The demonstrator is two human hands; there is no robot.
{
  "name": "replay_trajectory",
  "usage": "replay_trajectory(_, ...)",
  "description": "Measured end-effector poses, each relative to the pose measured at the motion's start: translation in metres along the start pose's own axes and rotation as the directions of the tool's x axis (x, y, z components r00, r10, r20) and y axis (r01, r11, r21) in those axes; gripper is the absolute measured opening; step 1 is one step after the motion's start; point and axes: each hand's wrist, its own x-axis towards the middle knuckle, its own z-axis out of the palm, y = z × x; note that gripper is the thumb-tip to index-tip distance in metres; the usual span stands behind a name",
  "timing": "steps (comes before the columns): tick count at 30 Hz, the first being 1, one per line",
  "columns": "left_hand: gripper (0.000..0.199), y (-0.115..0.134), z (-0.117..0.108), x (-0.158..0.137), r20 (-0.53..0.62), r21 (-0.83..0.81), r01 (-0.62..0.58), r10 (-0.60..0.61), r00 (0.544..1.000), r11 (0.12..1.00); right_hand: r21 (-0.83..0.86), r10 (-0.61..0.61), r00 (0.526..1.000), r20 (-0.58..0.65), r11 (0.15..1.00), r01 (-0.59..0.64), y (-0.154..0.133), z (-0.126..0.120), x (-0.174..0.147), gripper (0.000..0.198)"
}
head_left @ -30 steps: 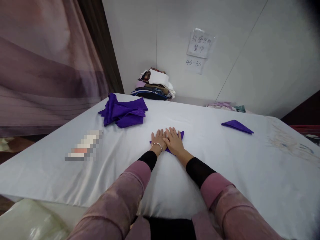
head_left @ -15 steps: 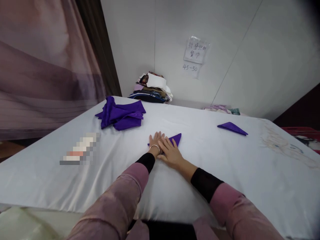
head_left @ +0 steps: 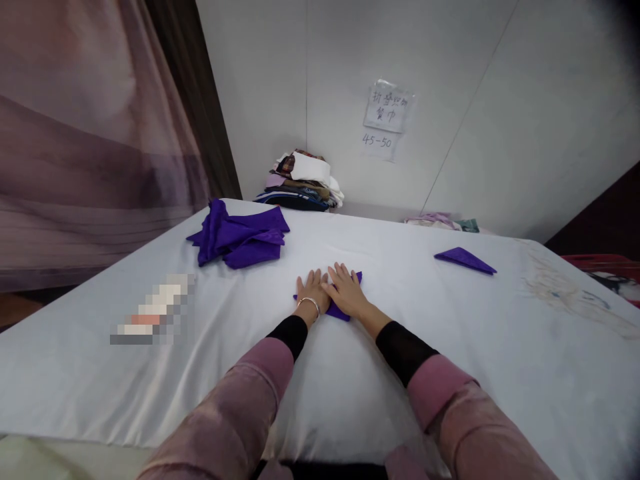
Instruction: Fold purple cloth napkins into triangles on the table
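A small folded purple napkin [head_left: 341, 313] lies on the white-covered table [head_left: 240, 327] in front of me, mostly hidden under my palms. My left hand [head_left: 313, 291], with a bracelet at its wrist, presses flat on the napkin's left part, fingers pointing away from me. Flat on its right part rests my right hand [head_left: 347, 291], fingers stretched and slightly spread. The two hands nearly touch. Purple corners show at the left, upper right and lower edge.
A loose heap of purple napkins [head_left: 245, 237] lies at the back left. One folded purple napkin [head_left: 465, 259] sits at the right. Stacked clothes [head_left: 305, 180] are by the wall beyond the table. A blurred-out item [head_left: 155, 310] lies at the left.
My right hand has slid up and to the right over the napkin, away from overlapping my left hand. The napkin's lower corner now shows. The view has shifted slightly.
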Motion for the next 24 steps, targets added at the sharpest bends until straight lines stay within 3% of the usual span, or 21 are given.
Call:
replay_trajectory(3,0.055,0.001,0.000,0.001,-0.004,-0.018,0.024,-0.024,1.000,1.000,-0.048,0.063,0.995,0.079,0.997,-0.059,0.014,0.008,0.013,0.070)
replay_trajectory(8,0.055,0.002,0.001,-0.001,-0.031,-0.020,0.015,-0.015,0.999,1.000,-0.113,0.030,0.996,0.082,0.993,-0.021,0.029,0.017,0.015,0.067)
replay_trajectory(20,0.055,0.001,0.006,0.002,-0.097,-0.085,0.013,-0.022,0.995,0.996,-0.119,0.077,0.990,0.114,0.991,-0.063,0.055,0.009,0.031,0.066)
replay_trajectory(24,0.054,0.000,0.008,0.002,-0.101,-0.083,0.017,-0.025,0.995,0.996,-0.096,0.140,0.985,0.104,0.987,-0.130,0.070,0.005,0.035,0.064)
